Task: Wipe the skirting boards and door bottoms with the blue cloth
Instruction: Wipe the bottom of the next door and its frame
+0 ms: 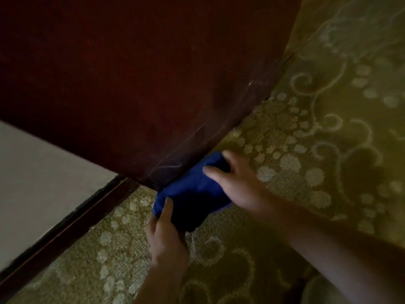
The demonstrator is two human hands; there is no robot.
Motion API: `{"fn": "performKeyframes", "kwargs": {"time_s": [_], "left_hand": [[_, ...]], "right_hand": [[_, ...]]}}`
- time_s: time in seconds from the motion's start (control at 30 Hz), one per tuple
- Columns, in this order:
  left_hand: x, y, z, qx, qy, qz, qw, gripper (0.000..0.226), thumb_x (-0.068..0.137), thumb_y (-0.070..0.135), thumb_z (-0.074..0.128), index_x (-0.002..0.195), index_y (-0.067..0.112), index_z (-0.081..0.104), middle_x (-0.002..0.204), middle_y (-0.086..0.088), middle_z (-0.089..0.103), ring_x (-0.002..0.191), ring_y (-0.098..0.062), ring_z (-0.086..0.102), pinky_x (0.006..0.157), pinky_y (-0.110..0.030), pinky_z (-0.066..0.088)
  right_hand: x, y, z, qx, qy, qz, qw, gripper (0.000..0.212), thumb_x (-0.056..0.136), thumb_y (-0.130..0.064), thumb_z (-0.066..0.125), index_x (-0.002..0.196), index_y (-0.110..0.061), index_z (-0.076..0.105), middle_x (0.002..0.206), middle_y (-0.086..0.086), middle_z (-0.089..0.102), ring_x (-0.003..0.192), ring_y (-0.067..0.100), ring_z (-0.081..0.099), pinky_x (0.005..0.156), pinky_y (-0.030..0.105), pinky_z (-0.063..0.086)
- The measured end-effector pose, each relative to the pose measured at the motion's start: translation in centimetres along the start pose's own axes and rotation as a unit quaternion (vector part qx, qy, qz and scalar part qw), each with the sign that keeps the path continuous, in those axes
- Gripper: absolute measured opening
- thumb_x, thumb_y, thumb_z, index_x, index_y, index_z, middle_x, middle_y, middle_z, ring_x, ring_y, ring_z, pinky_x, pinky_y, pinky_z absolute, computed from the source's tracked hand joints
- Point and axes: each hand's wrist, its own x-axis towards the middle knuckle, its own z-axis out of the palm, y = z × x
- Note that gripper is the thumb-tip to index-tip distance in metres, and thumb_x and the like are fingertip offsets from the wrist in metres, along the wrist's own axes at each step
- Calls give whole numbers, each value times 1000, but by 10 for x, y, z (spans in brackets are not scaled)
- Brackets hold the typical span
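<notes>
Skirting point(65, 224) sits far left, untouched. Your left hand point(166, 235) pinches the cloth point(192, 194) bunched against the door point(131, 84) bottom, probably to keep it wadded, while your right hand point(236, 183) presses flat-fingered on top, steering the wipe.

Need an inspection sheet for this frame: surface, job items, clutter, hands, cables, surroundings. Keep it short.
Surface: patterned green-gold carpet, dimly lit.
Job's things: blue cloth, bunched, pressed against the bottom edge of the dark red door; faint pale scuff marks on the door near that edge. Dark skirting board runs along the white wall to the left, not touched.
Clutter: nothing seen.
Hands: left hand grips the near end of the cloth; right hand rests over its far end, fingers spread on top.
Cables: nothing seen.
Surroundings: door meets the skirting board at the corner; the rest is out of frame.
</notes>
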Motion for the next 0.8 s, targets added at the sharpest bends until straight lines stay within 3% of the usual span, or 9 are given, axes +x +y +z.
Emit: {"fn": "performKeyframes", "kwargs": {"time_s": [0.07, 0.13, 0.27, 0.43, 0.57, 0.67, 0.8], "left_hand": [[12, -5, 8, 0, 58, -14, 998, 43, 98, 27, 58, 139, 16, 53, 135, -10, 61, 112, -29, 64, 98, -51, 51], [19, -8, 14, -1, 113, -28, 993, 41, 95, 35, 62, 131, 15, 57, 131, -11, 63, 111, -33, 65, 96, -57, 52], [28, -12, 19, -25, 128, -24, 991, 46, 89, 46, 65, 130, 26, 61, 127, -7, 67, 111, -36, 67, 92, -61, 52], [32, -11, 16, -2, 91, -21, 996, 57, 80, 47, 65, 132, 23, 61, 126, -8, 69, 111, -36, 67, 95, -62, 50], [34, -12, 17, -13, 75, -5, 997, 55, 80, 45, 62, 130, 22, 63, 125, -8, 70, 113, -34, 67, 101, -59, 47], [35, -12, 12, -45, 35, -15, 998, 43, 90, 40, 57, 127, 19, 65, 120, -8, 73, 108, -32, 70, 99, -52, 49], [18, -5, 12, -75, -12, 0, 997, 35, 102, 30, 47, 128, 15, 63, 120, -9, 72, 106, -26, 71, 89, -42, 52]], "right_hand": [[12, 7, 5, -32, -52, 0, 998, 21, 95, -32, 59, 115, -27, 54, 104, -16, 59, 98, -5, 59, 72, 4, 44], [26, 13, 8, -54, -82, -10, 995, 39, 95, -34, 57, 131, -20, 48, 123, -3, 57, 114, 14, 57, 91, 25, 48], [52, 17, 15, -7, -91, 23, 996, 32, 97, -30, 55, 124, -14, 47, 115, 5, 59, 96, 22, 61, 86, 42, 50], [58, 18, 18, 46, -98, 27, 994, 38, 95, -27, 60, 129, -19, 44, 109, -5, 60, 95, 11, 62, 86, 32, 53], [67, 26, 11, -20, -133, 6, 991, 28, 91, -16, 60, 116, -18, 47, 105, 3, 62, 90, 15, 63, 70, 19, 50], [74, 37, 15, -49, -93, -23, 994, 26, 88, -18, 65, 111, -21, 53, 93, -16, 57, 80, -7, 55, 66, 2, 41], [68, 37, 20, 37, -38, 23, 998, 21, 86, -13, 68, 106, -16, 62, 97, 0, 69, 87, 11, 66, 69, 20, 51]]}}
